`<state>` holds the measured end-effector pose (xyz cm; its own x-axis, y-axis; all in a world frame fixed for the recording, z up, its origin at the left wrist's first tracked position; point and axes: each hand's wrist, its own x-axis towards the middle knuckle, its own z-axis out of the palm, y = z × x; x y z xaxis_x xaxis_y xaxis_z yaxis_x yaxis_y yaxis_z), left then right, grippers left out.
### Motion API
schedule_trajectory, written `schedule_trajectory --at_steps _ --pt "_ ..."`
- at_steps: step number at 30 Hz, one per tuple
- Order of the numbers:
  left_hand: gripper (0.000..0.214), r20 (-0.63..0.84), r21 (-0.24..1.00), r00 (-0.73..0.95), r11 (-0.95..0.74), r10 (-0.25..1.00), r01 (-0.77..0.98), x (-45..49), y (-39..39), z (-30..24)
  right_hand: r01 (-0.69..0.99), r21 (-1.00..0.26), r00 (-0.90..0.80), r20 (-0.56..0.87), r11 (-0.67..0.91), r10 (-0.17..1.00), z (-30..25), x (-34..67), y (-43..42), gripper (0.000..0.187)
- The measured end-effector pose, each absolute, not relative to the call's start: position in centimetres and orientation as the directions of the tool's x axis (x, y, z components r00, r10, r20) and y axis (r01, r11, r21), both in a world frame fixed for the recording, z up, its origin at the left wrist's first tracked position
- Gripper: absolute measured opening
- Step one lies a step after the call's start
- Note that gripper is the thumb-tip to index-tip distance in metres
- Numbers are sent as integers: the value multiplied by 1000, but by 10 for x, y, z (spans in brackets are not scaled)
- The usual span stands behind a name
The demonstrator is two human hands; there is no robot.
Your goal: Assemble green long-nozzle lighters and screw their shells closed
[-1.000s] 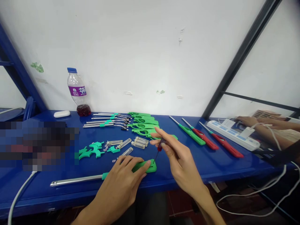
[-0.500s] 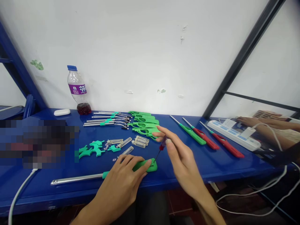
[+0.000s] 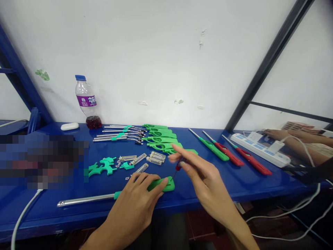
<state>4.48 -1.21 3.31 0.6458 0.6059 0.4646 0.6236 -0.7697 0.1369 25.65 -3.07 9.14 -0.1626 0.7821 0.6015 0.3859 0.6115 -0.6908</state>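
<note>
My left hand (image 3: 137, 199) is closed around a green long-nosed lighter (image 3: 169, 185), pressing it down on the blue table near the front edge. Its silver metal tube (image 3: 88, 199) points left. Between the thumb and fingers of my right hand (image 3: 205, 180) is a small screwdriver (image 3: 178, 166) with a dark red handle, tilted, its tip at the end of the green body. Just beyond my left hand lie clear plastic fuel tanks (image 3: 156, 158) and teal plastic parts (image 3: 106, 165). Several green handle shells (image 3: 161, 140) lie behind my right hand.
Metal tubes with wires (image 3: 111, 138) lie at the back, near a drink bottle (image 3: 87, 104) and a white case (image 3: 69, 126). On the right are a green lighter (image 3: 214, 150), two red lighters (image 3: 252, 159) and a white power strip (image 3: 260, 150). Another person's arm (image 3: 307, 140) shows far right.
My right hand has rolled slightly around the screwdriver, its fingers shifting left over the handle. My left hand and the lighter have stayed in place.
</note>
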Motion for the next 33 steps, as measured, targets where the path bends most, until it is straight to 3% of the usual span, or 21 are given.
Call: schedule_trajectory --at_steps 8,33 --pt "42 477 154 628 -762 615 629 45 -11 33 507 -590 -40 713 629 700 84 242 -26 36" --pt "45 438 159 621 -736 650 658 46 -16 37 546 -542 -37 746 639 664 78 238 -22 21"
